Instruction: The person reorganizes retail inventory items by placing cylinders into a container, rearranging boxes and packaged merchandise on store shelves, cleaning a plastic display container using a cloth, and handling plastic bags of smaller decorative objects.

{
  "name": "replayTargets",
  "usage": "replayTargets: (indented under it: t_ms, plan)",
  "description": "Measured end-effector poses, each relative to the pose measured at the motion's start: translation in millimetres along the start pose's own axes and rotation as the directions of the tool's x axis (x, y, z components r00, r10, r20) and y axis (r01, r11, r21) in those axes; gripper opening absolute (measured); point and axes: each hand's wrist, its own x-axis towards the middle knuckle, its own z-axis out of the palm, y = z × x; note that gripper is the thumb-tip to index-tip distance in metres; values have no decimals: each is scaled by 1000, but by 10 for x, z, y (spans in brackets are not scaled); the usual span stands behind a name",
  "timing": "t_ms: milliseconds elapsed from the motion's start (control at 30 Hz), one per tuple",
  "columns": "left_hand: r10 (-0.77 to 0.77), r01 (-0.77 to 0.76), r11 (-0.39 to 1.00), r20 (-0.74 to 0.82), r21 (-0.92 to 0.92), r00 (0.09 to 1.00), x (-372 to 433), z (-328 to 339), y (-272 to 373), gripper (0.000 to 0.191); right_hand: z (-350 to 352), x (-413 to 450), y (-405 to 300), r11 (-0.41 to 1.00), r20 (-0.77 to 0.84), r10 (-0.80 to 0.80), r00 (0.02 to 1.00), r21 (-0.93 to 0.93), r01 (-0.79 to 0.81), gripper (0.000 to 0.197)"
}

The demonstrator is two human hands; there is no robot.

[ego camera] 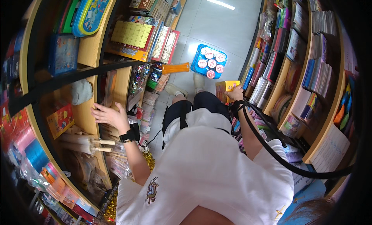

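Note:
My right hand (235, 93) grips a yellow cardboard box (227, 88) by its near end, beside the right-hand shelves. My left hand (109, 114) is raised at the left shelf edge with its fingers spread and nothing in it. Near that hand, a grey-white lump (82, 92) and a red and orange packet (61, 120) lie inside the shelf. Below them, wooden-handled paper umbrellas (84, 143) stick out. A blue plastic tray (198, 68) with several round red-and-white tubs (211, 63) sits on the floor beyond my feet.
Wooden shelves (116, 79) with a yellow-green grid board (131, 34) and board games run along the left. An orange packet (175, 68) juts over the aisle. Packed notebooks (318, 77) fill the right shelves. A black cable (279, 158) loops past my right arm.

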Motion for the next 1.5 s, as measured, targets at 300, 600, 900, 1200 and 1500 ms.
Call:
replayTargets:
  t_ms: [300, 600, 900, 1200, 1500]
  plan:
    - [-18, 19, 999, -9, 38, 1000, 2, 121, -15, 86, 455, 5, -248, 994, 173, 2, 985, -112, 18, 99]
    - [-56, 56, 998, -74, -1, 996, -8, 234, -42, 88, 406, -7, -510, 752, 180, -530, 829, -352, 557, 71]
    - [-99, 83, 984, -99, -155, 990, 7, 98, -8, 82, 227, 8, -802, 707, 223, -562, 796, -369, 603, 81]
    - [-151, 111, 935, -94, -337, 984, 10, -58, -52, 75, -497, -728, -1841, 462, 237, -814, 530, -289, 839, 100]
    - [-139, 109, 908, -45, -405, 989, -26, -98, -132, 69, -712, -1451, -3605, 124, -287, -958, -1, -416, 901, 92]
